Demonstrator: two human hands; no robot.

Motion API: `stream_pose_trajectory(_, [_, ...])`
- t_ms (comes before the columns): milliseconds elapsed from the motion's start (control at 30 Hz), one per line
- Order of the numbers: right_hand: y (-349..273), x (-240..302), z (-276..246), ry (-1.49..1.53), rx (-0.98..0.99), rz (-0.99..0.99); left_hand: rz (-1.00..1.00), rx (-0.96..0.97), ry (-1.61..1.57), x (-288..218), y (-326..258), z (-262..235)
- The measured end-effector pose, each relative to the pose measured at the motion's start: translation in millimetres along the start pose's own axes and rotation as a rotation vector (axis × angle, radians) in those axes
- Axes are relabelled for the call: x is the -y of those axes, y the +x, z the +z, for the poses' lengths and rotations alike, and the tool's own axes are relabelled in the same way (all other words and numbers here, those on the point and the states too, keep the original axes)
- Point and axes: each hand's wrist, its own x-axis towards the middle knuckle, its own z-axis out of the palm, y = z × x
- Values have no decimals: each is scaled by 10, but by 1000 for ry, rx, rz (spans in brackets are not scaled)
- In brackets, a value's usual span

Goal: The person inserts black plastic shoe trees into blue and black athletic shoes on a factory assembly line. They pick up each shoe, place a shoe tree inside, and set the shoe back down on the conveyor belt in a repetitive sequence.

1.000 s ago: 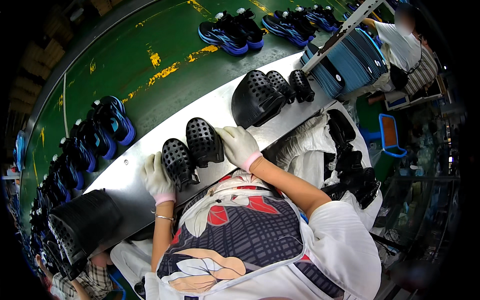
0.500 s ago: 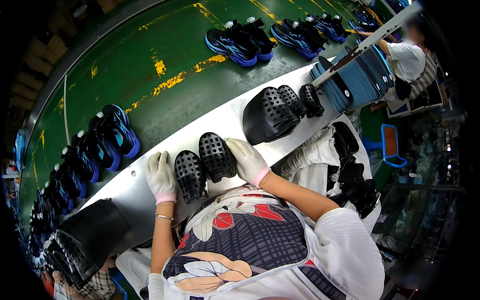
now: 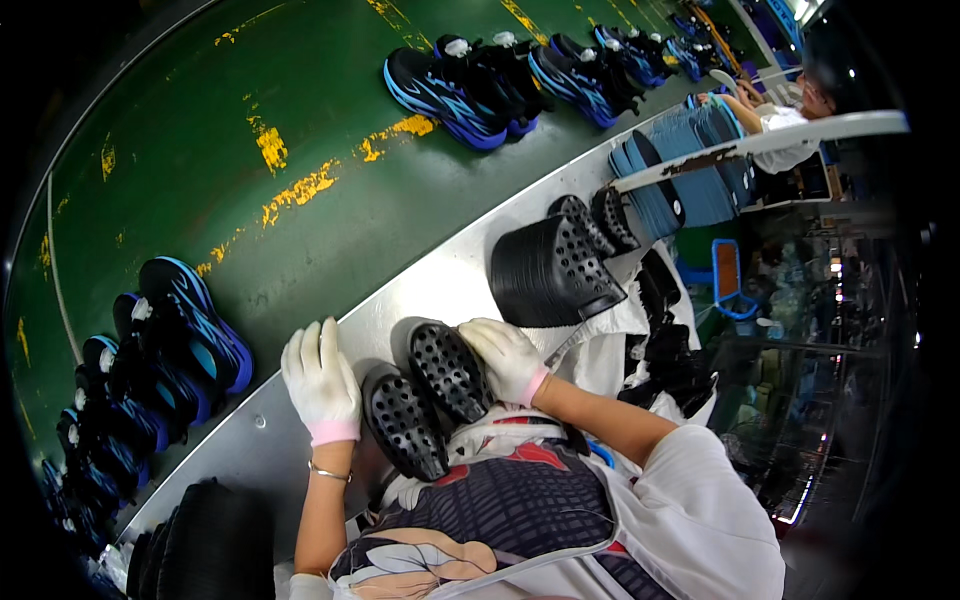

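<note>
Two black plastic shoe-toe forms full of round holes lie side by side at the near edge of the metal ledge, close to my body. My left hand (image 3: 322,384), in a white glove with a pink cuff, rests flat on the ledge left of the left form (image 3: 404,424). Its fingers are stretched out and it holds nothing. My right hand (image 3: 506,360), gloved the same way, lies against the right side of the right form (image 3: 448,371). Its fingers are extended along that form's edge; the thumb is hidden.
A nested stack of black forms (image 3: 545,270) stands right on the ledge (image 3: 385,310), with smaller ones behind. Another black stack (image 3: 225,540) is lower left. Blue-black sneakers (image 3: 445,95) line the green belt (image 3: 330,240). Blue insoles (image 3: 655,180) and a co-worker (image 3: 790,130) are far right.
The whole view has shifted and tilted. The sneakers at left look nearer, and the co-worker leans closer to the insoles. My hands stay beside the two forms.
</note>
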Motion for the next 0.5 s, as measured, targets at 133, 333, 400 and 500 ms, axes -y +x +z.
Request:
stream_pose_trajectory(133, [44,-12,20,-39,34,-6,-9,8,-17,-20,19,-38])
stream_pose_trajectory(333, [42,-15,16,-91,19,-1,-16,14,-46,-29,15,9])
stream_pose_trajectory(400, [42,-22,8,-103,0,-7,-9,24,-36,-40,13,16])
stream_pose_trajectory(500, [56,-71,-1,-77,-3,-1,6,23,-29,-64,37,11])
